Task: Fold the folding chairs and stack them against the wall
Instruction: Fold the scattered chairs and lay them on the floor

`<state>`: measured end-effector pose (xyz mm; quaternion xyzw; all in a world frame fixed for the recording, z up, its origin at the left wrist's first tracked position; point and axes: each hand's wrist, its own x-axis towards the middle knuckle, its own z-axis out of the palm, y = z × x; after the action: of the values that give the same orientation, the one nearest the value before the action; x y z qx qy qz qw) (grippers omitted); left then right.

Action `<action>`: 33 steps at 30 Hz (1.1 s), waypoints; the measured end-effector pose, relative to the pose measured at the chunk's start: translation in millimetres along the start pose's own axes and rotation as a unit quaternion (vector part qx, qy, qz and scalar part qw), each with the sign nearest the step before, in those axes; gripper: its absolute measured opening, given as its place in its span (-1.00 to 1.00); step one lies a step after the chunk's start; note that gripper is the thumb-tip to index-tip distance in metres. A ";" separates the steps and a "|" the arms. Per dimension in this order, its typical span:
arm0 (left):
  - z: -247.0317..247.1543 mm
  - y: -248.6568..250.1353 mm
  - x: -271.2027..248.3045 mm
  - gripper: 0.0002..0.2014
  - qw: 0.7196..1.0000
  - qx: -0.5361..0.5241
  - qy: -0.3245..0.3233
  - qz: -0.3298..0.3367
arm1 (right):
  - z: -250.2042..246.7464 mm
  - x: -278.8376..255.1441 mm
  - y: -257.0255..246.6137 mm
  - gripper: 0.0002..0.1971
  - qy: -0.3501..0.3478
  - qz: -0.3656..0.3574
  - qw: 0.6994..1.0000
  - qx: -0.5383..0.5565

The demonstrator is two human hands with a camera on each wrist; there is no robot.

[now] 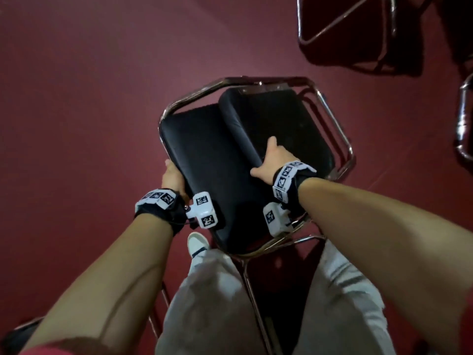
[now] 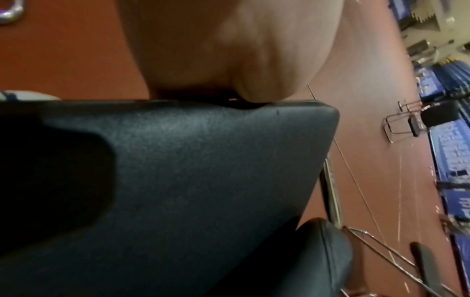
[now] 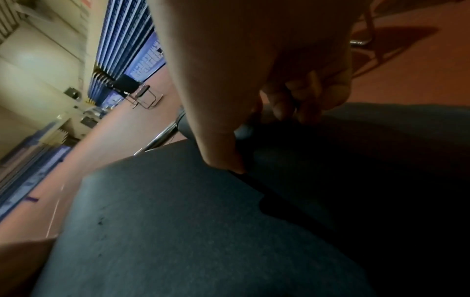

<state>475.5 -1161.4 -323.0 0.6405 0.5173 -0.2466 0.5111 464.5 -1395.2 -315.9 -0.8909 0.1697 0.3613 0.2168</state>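
1. At far left, my left hand (image 1: 172,178) grips the outer edge of the backrest pad (image 1: 204,160) of the folding chair (image 1: 256,155). The fingers wrap behind the pad where I cannot see them, and the left wrist view shows the heel of the hand pressed to the pad's top edge. I judge this hold steadies the chair while the seat swings.

2. At centre, the chair stands on the red floor (image 1: 89,85) directly in front of my legs. It is half folded, with the seat pad (image 1: 276,124) tilted up toward the backrest inside the chrome frame (image 1: 340,139).

3. To the right, my right hand (image 1: 271,162) clamps the near edge of the seat pad, thumb spread along the rim and fingers curled over it. The right wrist view shows those fingers (image 3: 305,94) hooked on the cushion edge. I take this as the lifting grip that closes the seat flat.

4. At upper right, another chair (image 1: 371,34) stands unfolded, well apart. No wall is visible from the head camera, so stacking remains ahead.
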 end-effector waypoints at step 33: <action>-9.5 -204.1 486.1 -0.33 0.996 0.036 -0.022 -0.083 | 385.5 224.2 -33.8 -0.31 0.036 -0.055 0.993 -0.094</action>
<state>453.5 -964.9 -811.8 0.6077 0.5481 -0.3208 0.4768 413.0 -1203.1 -716.4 -0.9276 0.0935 0.3312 0.1452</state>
